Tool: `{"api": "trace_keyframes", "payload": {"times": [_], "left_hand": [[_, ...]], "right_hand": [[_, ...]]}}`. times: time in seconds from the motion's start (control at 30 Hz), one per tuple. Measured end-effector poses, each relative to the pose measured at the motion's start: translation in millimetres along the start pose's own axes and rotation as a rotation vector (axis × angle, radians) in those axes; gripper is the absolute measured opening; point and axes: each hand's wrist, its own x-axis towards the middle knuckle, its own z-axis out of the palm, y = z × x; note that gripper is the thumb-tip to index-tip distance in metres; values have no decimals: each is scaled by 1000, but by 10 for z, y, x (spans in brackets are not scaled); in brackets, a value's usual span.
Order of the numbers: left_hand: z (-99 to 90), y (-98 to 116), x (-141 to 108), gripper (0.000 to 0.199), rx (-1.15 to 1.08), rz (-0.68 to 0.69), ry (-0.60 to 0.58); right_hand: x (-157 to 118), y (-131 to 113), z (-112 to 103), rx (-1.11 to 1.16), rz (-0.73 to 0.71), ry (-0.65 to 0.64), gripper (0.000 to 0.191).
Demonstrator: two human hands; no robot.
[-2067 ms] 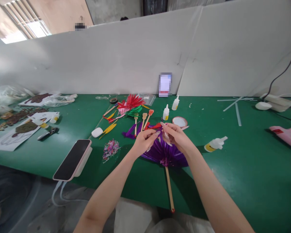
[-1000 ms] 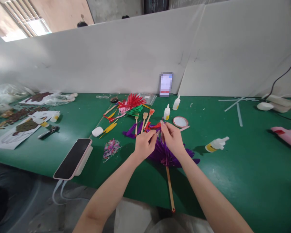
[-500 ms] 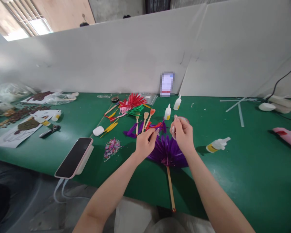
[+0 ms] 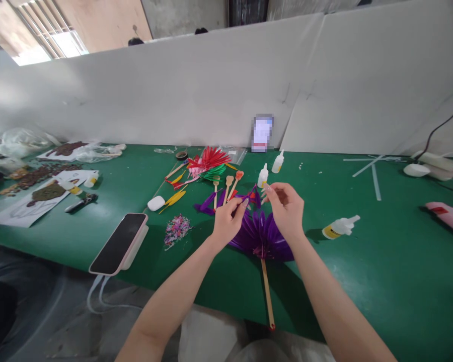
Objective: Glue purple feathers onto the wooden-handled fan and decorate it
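Observation:
My left hand (image 4: 228, 218) is closed in a pinch on a purple feather (image 4: 253, 196), which rises past the fingertips. Just to its right, my right hand (image 4: 287, 208) has thumb and fingers drawn together; whatever sits between them is too small to make out. Below both hands a fan of purple feathers (image 4: 262, 236) on a flat wooden stick (image 4: 268, 294) lies on the table, its handle toward me. Loose purple feathers (image 4: 204, 207) and several wooden sticks (image 4: 228, 188) with rounded tops lie beyond my left hand.
On the green table (image 4: 362, 281) stand glue bottles (image 4: 263, 177), with another bottle (image 4: 338, 229) lying at right. Red feathers (image 4: 211, 158), yellow feathers (image 4: 173, 200) and colourful scraps (image 4: 177, 230) lie left. A phone (image 4: 119, 244) with cables is near the front edge; a white partition (image 4: 173, 95) closes the back.
My right hand's fingertips have shifted slightly left, closer to the feather. The round, clear-looking item with a reddish edge beside that hand no longer shows. My left hand keeps its pinch.

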Motion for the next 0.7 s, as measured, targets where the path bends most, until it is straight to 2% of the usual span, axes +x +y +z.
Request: {"api": "trace_keyframes", "payload": {"times": [0.1,0.2,0.33,0.47,0.57,0.7], "left_hand": [[-25,17,13,30,-24,12,-56],[-46,24,32,30,-57,27,-137],[-82,23,61,28,-128,6,-212],[-125,22,89,32,-271,-152,-266],[-142,9,105,33,-345,-241,-264],[-151,-10,129,34,-288,-215,-201]], "right_hand": [[19,-25,-43,-112,-149,71,15],[46,-32,-82,-53,-184,-58,9],[69,-9,-133,-25,-32,-263,8],[87,-3,-185,26,179,-404,16],[90,-16,-195,63,246,-464,17],[69,-15,-171,55,276,-488,17]]}}
